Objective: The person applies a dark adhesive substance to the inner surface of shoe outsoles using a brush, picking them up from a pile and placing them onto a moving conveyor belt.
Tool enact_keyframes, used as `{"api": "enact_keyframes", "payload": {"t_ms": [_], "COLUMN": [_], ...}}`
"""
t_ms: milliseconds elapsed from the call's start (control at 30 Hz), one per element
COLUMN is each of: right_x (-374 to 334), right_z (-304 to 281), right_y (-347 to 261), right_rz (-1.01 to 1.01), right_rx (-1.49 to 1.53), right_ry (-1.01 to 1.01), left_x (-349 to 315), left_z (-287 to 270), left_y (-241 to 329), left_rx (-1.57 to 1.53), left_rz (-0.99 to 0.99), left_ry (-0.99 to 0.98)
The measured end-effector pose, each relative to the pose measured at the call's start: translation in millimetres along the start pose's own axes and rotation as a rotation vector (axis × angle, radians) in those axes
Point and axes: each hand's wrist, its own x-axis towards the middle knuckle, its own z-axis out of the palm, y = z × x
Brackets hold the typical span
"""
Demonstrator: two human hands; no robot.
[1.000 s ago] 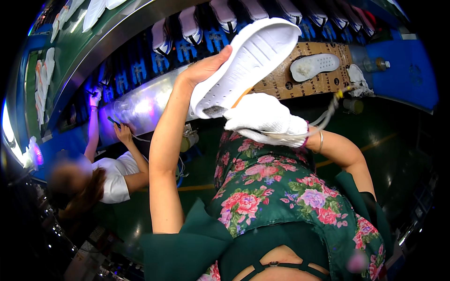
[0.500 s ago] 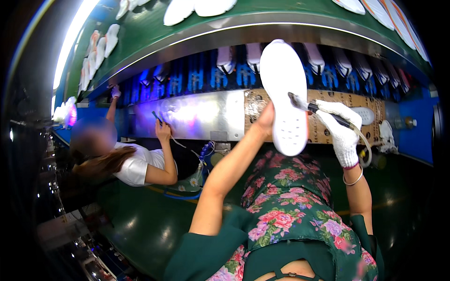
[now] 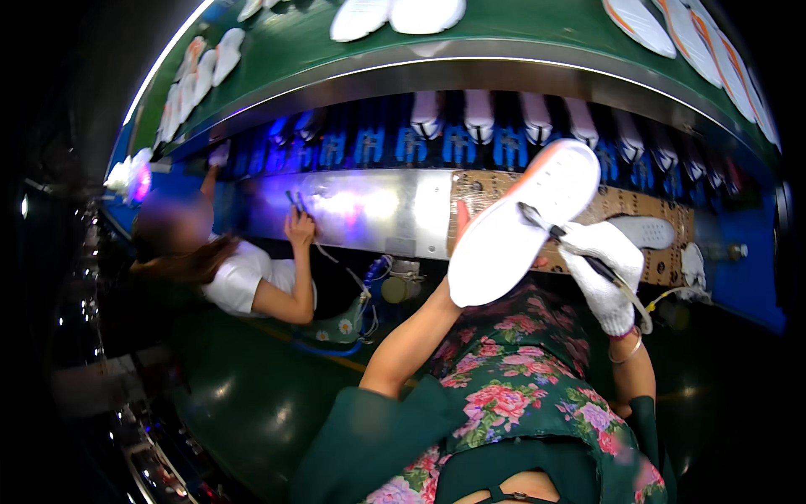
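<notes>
While your left hand grips a white shoe sole by its lower end, fingers closed behind it and only the thumb showing along its edge, the sole stands raised in front of you, tilted so its orange-edged tip points up and to the right. Half a second ago it stood nearly upright; now it leans further right and sits lower against the bench.

Your right hand, in a white knit glove, is closed around a thin dark brush tool. The tool's tip touches the sole's face near its upper right part. A pale cord trails down from the glove's wrist side.

Just behind the sole lies a brown perforated board with another white sole resting on it, just right of your gloved hand. Above the board runs a row of blue holders with white shoe parts. Higher still, a green conveyor carries more white soles.

Below your grip, your floral apron fills the lap.

Well to the left of your grip, another person in a white shirt reaches a hand to the shiny metal panel; they sit lower left than before.
</notes>
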Motion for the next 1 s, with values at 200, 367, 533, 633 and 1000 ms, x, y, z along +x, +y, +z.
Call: {"api": "enact_keyframes", "payload": {"t_ms": [200, 367, 533, 633, 1000], "right_x": [7, 19, 22, 11, 5], "right_z": [3, -3, 3, 8, 28], "right_y": [-8, -8, -4, -3, -10], "right_rz": [-0.114, -0.214, -0.186, -0.138, -0.017], "right_rx": [-0.036, -0.045, -0.054, -0.009, 0.148], "right_ry": [0.041, 0.131, 0.140, 0.093, 0.285], "left_x": [-3, 22, 34, 32, 46], "left_z": [-46, -26, -20, -25, -40], "left_y": [-29, -56, -70, -77, -74], "left_rx": [0.039, 0.133, 0.140, 0.174, 0.240], "left_rz": [0.162, 0.291, 0.270, 0.261, 0.326], "left_ry": [-0.116, 0.129, 0.010, 0.051, 0.139]}}
